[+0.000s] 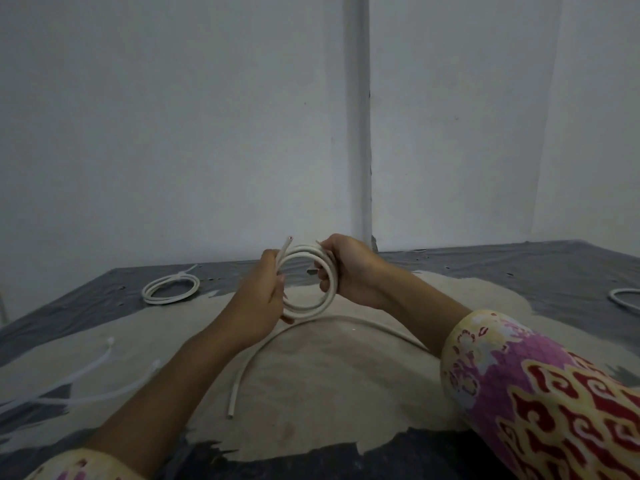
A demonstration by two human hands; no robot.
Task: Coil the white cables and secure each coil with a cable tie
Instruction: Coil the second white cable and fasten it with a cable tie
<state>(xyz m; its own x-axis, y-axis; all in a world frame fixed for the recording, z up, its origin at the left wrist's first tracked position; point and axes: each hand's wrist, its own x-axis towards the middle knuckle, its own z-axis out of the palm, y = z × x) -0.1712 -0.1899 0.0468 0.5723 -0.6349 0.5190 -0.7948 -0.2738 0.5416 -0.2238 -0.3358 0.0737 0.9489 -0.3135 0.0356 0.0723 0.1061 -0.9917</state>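
cable coil (625, 299) cut by right edge, cable ties (86, 375) blurred

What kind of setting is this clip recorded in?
Likely a bare indoor room used as a makeshift workspace: plain white walls meeting at a corner, and a dark grey plastic sheet with a worn beige patch as the work surface.

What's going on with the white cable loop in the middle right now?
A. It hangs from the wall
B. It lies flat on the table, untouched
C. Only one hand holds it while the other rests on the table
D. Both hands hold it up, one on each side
D: the left hand grips the left side of the coil and the right hand grips its right side, above the table.
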